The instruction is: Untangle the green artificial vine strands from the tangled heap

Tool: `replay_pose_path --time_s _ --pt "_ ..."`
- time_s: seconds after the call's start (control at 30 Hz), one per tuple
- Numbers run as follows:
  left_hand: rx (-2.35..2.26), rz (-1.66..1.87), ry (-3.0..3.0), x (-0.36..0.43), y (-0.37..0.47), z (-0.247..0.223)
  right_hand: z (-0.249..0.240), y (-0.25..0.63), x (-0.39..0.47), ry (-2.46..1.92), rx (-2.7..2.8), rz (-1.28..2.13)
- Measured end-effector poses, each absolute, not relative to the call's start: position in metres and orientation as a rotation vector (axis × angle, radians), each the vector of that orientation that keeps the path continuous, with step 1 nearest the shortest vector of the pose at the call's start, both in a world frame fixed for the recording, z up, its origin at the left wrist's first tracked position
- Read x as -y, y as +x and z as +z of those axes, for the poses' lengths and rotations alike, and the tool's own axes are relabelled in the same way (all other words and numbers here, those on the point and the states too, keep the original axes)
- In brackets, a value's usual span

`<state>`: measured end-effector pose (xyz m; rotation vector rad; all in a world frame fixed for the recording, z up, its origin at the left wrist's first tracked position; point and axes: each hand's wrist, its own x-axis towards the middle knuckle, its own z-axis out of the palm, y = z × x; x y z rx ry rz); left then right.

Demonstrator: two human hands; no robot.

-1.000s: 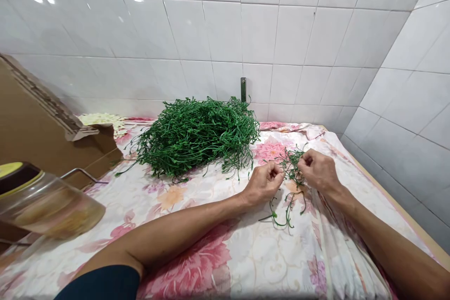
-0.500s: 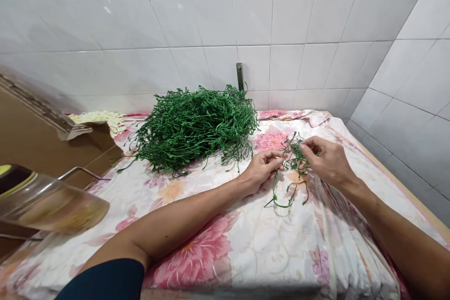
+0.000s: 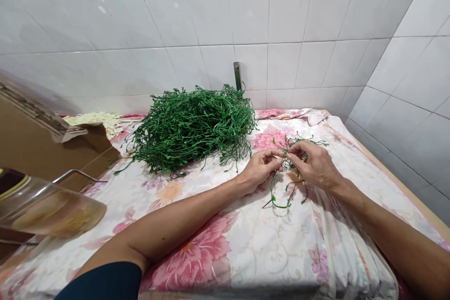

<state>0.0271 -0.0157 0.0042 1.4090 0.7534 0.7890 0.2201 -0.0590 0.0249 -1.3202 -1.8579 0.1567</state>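
Observation:
A small bunch of thin green stems (image 3: pixel 290 161) lies on the flowered cloth at centre right. My left hand (image 3: pixel 263 168) pinches part of it between thumb and forefinger, with a curled stem hanging below. From the right, my right hand (image 3: pixel 312 161) closes thumb and fingers on the same stems, its fingertips almost touching those of my left hand. The exact spot between the fingertips is too small to make out. A large heap of similar green stems (image 3: pixel 193 129) rests left of my hands, near the wall.
The flowered cloth (image 3: pixel 267 243) covers the table. At the left are a cardboard box (image 3: pixel 52 136), a clear jar (image 3: pixel 59 206) with a dark lid and a pale pile of small pieces (image 3: pixel 98 121). A metal bracket (image 3: pixel 237 75) stands against the tiled wall.
My right hand has moved left and slightly down, so its fingertips are now beside those of my left hand. My left hand keeps its pinch. The view has shifted slightly.

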Motion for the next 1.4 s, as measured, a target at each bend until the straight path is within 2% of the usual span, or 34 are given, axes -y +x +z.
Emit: replay_pose_path --time_s 0.2,0.47,0.9,1.03,1.2,1.4 --pt "-0.785 0.781 1.442 0.022 0.027 0.009 0.018 0.222 0.056 -1.312 1.840 0.166" --pt "-0.799 0.707 1.412 0.025 0.029 0.010 0.010 0.223 0.050 -1.401 1.690 0.507" --pt "-0.809 0.911 1.434 0.017 0.030 0.010 0.012 0.208 0.057 -1.360 1.691 0.375" --pt "-0.788 0.945 1.341 0.015 0.031 0.009 0.011 0.208 0.057 -1.306 1.682 0.447" --pt "-0.840 0.858 1.265 0.015 0.031 0.008 0.015 0.214 0.057 -1.300 1.559 0.601" --pt "-0.820 0.743 1.192 0.015 0.029 0.006 0.014 0.219 0.055 -1.293 1.684 0.592"
